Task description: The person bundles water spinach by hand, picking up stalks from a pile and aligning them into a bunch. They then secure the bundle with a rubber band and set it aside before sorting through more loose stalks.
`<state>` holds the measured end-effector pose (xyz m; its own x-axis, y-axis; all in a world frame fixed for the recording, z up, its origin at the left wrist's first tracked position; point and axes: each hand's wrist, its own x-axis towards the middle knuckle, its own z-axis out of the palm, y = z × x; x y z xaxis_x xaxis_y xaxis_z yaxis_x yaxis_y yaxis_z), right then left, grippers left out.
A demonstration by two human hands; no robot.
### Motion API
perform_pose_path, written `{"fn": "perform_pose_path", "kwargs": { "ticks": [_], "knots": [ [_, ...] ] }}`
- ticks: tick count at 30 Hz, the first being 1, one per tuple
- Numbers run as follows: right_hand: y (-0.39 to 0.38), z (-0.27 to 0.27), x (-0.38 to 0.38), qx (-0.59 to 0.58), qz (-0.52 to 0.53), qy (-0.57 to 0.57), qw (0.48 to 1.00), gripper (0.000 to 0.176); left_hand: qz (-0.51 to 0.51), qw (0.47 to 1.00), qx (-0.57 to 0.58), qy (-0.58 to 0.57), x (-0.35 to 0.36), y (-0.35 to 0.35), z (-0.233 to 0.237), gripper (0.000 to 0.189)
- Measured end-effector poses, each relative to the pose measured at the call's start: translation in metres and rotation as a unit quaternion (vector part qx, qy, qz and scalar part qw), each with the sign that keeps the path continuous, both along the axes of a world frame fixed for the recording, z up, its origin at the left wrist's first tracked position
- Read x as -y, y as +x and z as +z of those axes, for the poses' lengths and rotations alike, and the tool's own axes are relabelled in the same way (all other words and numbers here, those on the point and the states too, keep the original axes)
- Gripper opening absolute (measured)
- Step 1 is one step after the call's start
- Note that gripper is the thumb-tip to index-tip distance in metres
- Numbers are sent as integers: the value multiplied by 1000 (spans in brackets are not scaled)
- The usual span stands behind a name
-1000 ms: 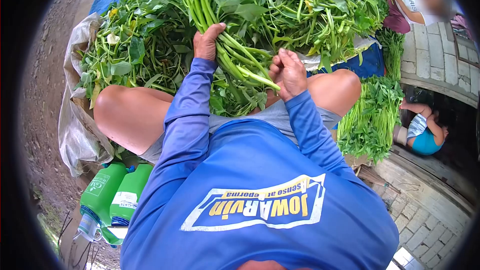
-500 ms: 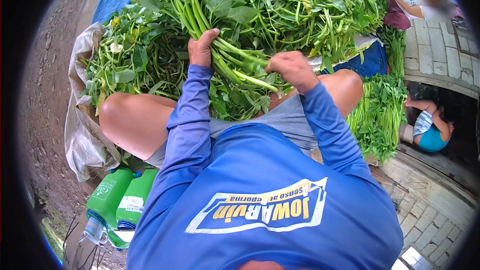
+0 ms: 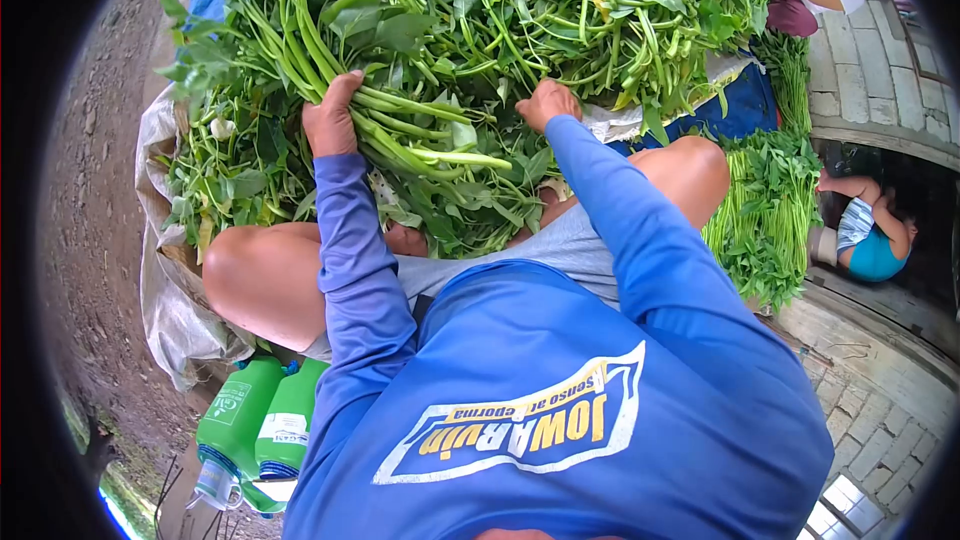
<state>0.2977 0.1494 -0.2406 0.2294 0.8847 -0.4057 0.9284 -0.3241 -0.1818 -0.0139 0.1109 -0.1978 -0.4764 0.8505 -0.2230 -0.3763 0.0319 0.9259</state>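
Observation:
My left hand (image 3: 333, 122) is wrapped round a bunch of water spinach (image 3: 405, 135), its cut stem ends pointing right and its leaves fanning up and left. To the right of those stems, my right hand (image 3: 553, 103) is closed with its fingertips down at the edge of the big water spinach pile (image 3: 500, 15). Whatever lies between those fingers is too small to make out. More loose leaves lie below the bunch, between my crossed legs.
Tied bundles of greens (image 3: 765, 220) lie beyond my right knee. Green plastic jugs (image 3: 240, 405) stand at lower left, near a white sack (image 3: 170, 290). A blue tarp (image 3: 745, 110) shows under the pile. Other people sit at upper right and far right.
My left hand has carried the bunch left and slightly down. My right hand has left the stem ends and moved up and left to the pile. The view has shifted slightly.

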Motion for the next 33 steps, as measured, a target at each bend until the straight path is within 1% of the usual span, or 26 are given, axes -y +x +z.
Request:
{"fn": "perform_pose_path", "kwargs": {
  "ticks": [1,2,3,6,7,8,9,10,11,14,16,18,19,21,22,23,24,26,28,29,30,32,33],
  "knots": [
    [5,-16,-3,16,8,12,1000,37,-7,1000,-5,-15,0,0,-3,21],
    [16,-48,-6,34,20,26,999,39,-13,1000,13,-19,0,1,-2,20],
    [21,-63,-17,51,35,42,997,41,-16,999,31,-22,-1,3,0,20],
    [30,-54,-16,-134,-47,71,987,43,-29,997,51,-39,-3,-3,-12,19],
    [30,-52,-17,-211,-128,73,966,46,-33,998,48,-38,-5,-3,-15,18],
    [31,-49,-18,-286,-208,74,933,49,-37,998,47,-37,-6,-1,-19,18],
    [33,-46,-19,-357,-285,76,886,53,-41,998,44,-33,-8,0,-22,19],
    [27,-31,-18,-425,-358,77,828,57,-44,997,44,-36,-9,2,-21,19],
    [23,-14,-18,-393,-397,62,827,61,-46,997,41,-39,-9,4,-20,19],
    [31,24,-14,-409,-402,46,818,62,-65,996,42,-46,-7,5,-14,21],
    [37,50,-10,-414,-353,94,834,60,-84,995,38,-45,-7,4,-19,22],
    [46,72,-8,-355,-282,189,871,53,-109,992,45,-46,-4,6,-16,23],
    [49,80,-5,-366,-228,254,866,27,-118,991,48,-46,-3,9,-14,23],
    [51,99,-3,-326,-203,347,856,20,-130,988,70,-47,-1,15,-11,25],
    [55,108,-1,-304,-191,393,847,21,-137,986,75,-52,0,17,-12,26],
    [64,107,-6,-313,-208,379,845,28,-145,985,82,-53,0,19,-11,26],
    [85,101,-14,-280,-169,338,883,24,-152,983,89,-54,0,21,-9,26],
    [94,111,-23,-293,-221,251,896,30,-169,980,96,-52,0,24,-6,27],
    [95,123,-23,-397,-256,203,858,40,-175,978,98,-60,2,26,-3,28],
    [98,126,-22,-469,-251,162,831,42,-183,977,90,-65,4,27,-3,30],
    [91,143,-15,-508,-270,125,808,36,-177,976,111,-63,3,28,-13,31],
    [95,154,-10,-541,-243,89,800,37,-181,965,175,-67,5,34,-21,31],
    [92,160,-3,-557,-217,120,793,34,-171,963,199,-65,5,39,-30,32]
  ]
}}
